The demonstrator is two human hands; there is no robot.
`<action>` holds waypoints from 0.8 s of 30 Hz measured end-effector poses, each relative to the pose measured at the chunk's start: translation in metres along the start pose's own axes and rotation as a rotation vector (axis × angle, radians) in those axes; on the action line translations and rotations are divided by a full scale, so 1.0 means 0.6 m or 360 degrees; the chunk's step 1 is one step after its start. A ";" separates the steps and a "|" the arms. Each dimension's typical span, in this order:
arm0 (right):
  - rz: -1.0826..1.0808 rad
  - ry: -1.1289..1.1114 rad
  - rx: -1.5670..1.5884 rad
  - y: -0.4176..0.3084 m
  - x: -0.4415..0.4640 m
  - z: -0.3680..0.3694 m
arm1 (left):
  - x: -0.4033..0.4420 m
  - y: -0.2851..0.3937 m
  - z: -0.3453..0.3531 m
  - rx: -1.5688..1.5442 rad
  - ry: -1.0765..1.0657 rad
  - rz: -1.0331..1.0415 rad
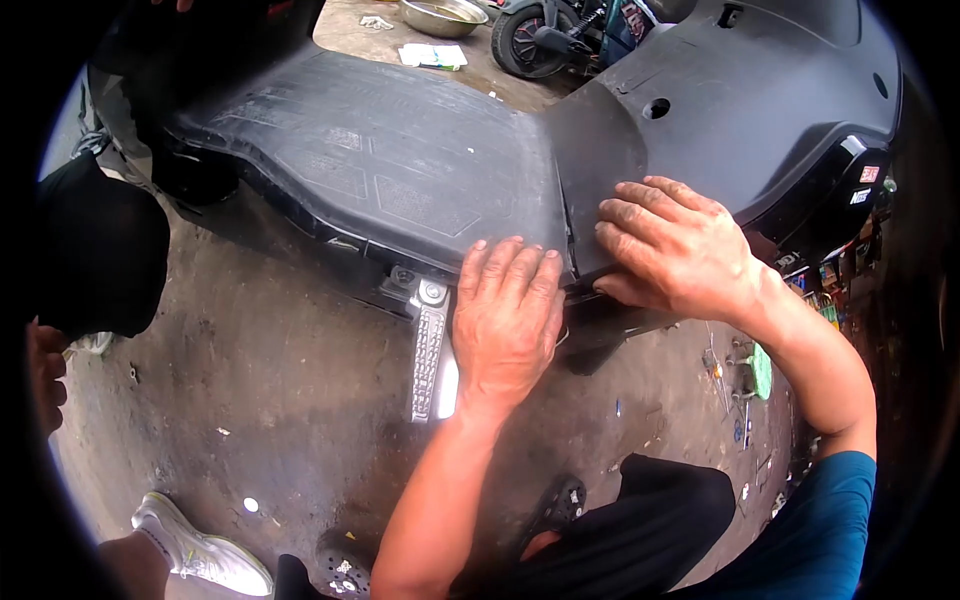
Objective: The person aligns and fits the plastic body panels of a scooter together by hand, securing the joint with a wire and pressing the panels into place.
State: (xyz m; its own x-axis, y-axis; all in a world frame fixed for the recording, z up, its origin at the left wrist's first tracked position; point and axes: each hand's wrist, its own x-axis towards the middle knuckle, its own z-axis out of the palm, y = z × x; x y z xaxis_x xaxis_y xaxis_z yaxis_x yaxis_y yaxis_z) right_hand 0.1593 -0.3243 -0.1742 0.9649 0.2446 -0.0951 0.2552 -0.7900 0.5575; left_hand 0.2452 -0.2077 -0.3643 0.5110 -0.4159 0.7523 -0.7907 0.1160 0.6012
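Note:
A black scooter's floorboard (400, 150) stretches across the view, with textured patches on its top. My left hand (505, 330) lies with fingers stretched out on the floorboard's near edge, close to the seam. To its left, a silver folding footrest (427, 360) points down toward me. My right hand (680, 245) rests on the black body panel (770, 100) just right of the seam. Its fingers are bent and slightly apart, with the thumb low by the panel's edge. A narrow gap shows along the seam between the floorboard and the panel.
Another person's white shoe (205, 550) stands at lower left, and a dark knee (100, 240) is above it. Behind the scooter are a metal basin (443, 17) and another scooter's wheel (530, 42). A green item (762, 372) and scattered tools lie on the right.

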 end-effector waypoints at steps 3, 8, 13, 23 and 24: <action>0.0042 -0.0037 0.0034 -0.002 0.002 -0.001 | -0.004 -0.004 0.004 -0.0053 0.0027 -0.0019; 0.0013 -0.0067 0.0012 -0.003 0.013 -0.008 | -0.006 -0.008 0.014 -0.0140 0.0120 -0.0030; 0.0023 -0.0036 -0.0016 -0.005 0.016 -0.007 | -0.004 -0.009 0.014 -0.0176 0.0123 -0.0032; 0.0031 0.0009 0.0015 -0.003 0.011 -0.004 | -0.003 -0.007 0.014 -0.0169 0.0106 -0.0042; 0.0034 0.0015 0.0012 -0.003 0.010 -0.003 | -0.003 -0.007 0.015 -0.0161 0.0107 -0.0037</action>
State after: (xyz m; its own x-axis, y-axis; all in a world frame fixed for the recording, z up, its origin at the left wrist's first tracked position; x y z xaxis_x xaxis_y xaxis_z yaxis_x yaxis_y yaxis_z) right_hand 0.1642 -0.3204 -0.1743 0.9695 0.2331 -0.0757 0.2353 -0.7991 0.5533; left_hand 0.2446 -0.2153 -0.3708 0.5531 -0.3584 0.7520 -0.7419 0.1987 0.6404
